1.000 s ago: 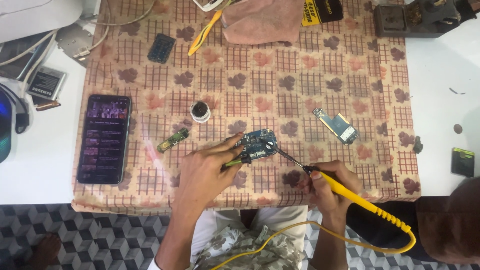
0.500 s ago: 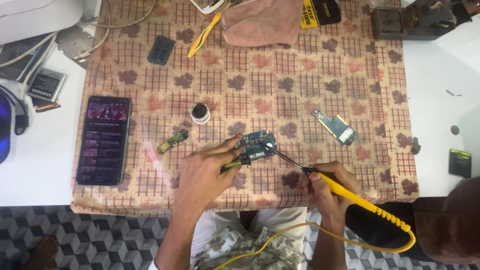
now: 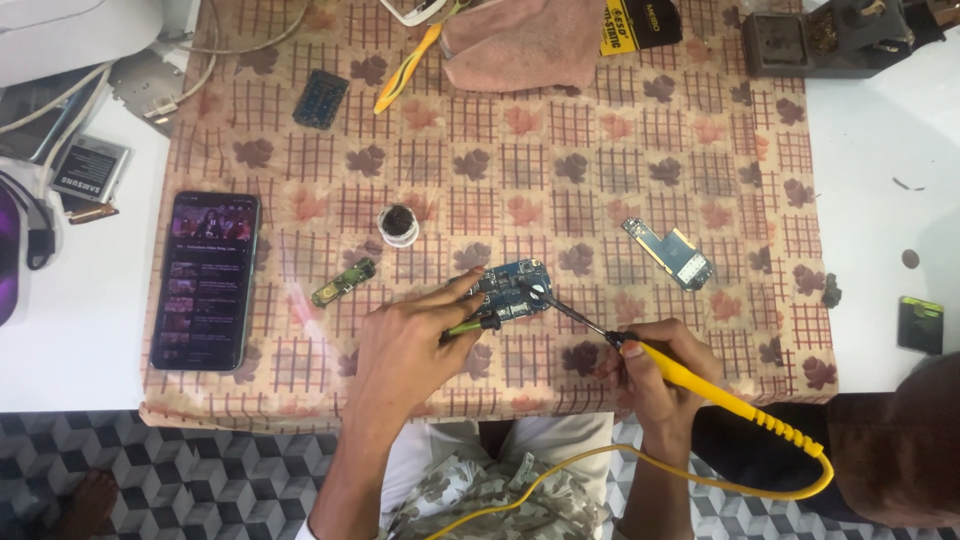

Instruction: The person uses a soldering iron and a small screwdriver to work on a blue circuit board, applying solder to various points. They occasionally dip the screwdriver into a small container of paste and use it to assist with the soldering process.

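My left hand (image 3: 405, 345) presses a small blue circuit board (image 3: 512, 287) onto the patterned tablecloth, its fingers also pinching a thin green-handled tool (image 3: 470, 325). My right hand (image 3: 655, 372) grips a yellow-handled soldering iron (image 3: 690, 378). The iron's dark tip touches the right side of the board. A yellow cable (image 3: 600, 462) runs from the handle down across my lap.
A lit smartphone (image 3: 207, 280) lies at the left. Near the board sit a small round flux pot (image 3: 398, 224), a green board strip (image 3: 343, 282) and a second circuit board (image 3: 668, 253). A pink cloth (image 3: 525, 40) and a solder stand (image 3: 815, 38) lie at the far edge. Another person's head (image 3: 905, 450) shows at the lower right.
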